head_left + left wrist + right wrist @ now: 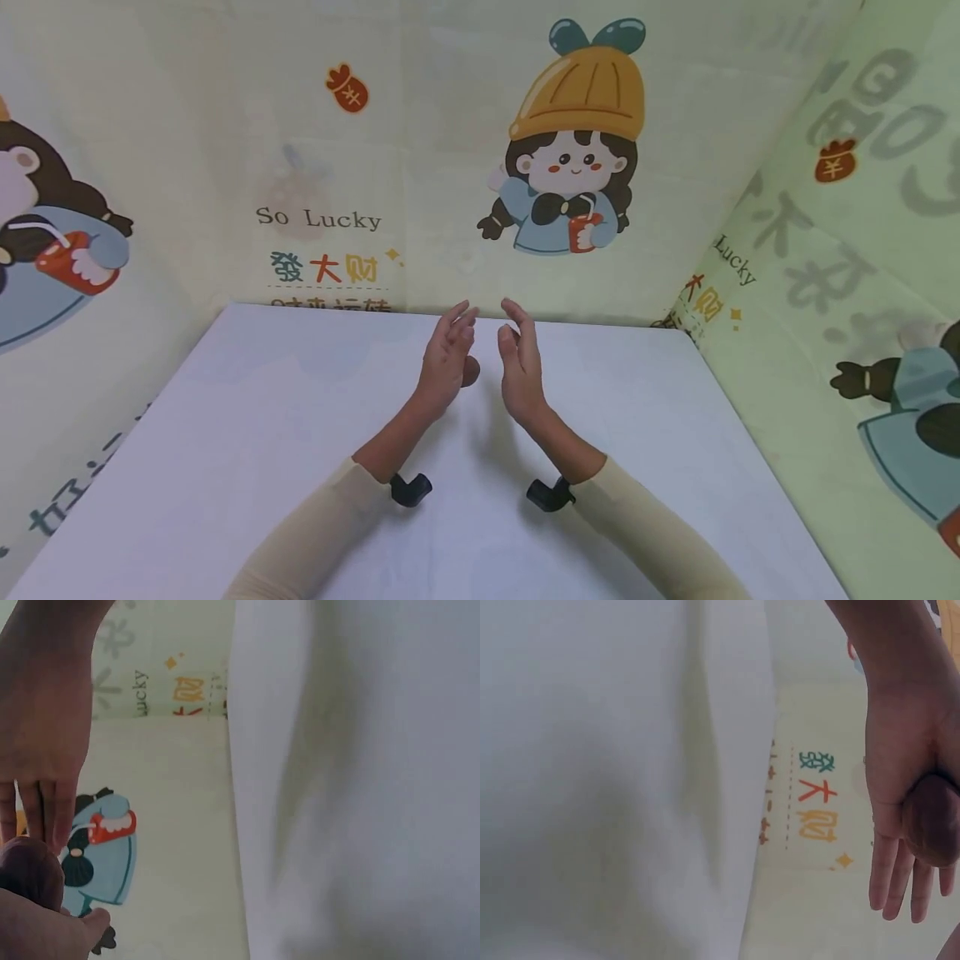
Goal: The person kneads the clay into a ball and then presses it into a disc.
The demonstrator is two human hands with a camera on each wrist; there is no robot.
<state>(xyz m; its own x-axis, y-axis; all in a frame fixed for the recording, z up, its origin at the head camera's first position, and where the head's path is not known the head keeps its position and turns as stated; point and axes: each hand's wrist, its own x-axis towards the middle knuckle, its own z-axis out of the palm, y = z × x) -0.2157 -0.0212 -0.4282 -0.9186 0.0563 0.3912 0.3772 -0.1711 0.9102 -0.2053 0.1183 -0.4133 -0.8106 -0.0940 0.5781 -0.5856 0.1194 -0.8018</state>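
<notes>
A dark reddish-brown, rounded object, perhaps egg-sized, is against or just in front of the palm of my left hand. The frames do not settle whether it touches the skin. The right wrist view shows this brown object before the left palm, whose fingers extend straight. Opposite, with a gap between, my right hand is raised, palm inward and holding nothing. In the left wrist view its fingers look straight behind the brown object. Both hands are above the white table.
The white tabletop spreads beneath both forearms, with their shadows on it. Pale printed sheets with cartoon figures and lettering stand around its back and sides. A small black device sits at the left wrist, another black device at the right.
</notes>
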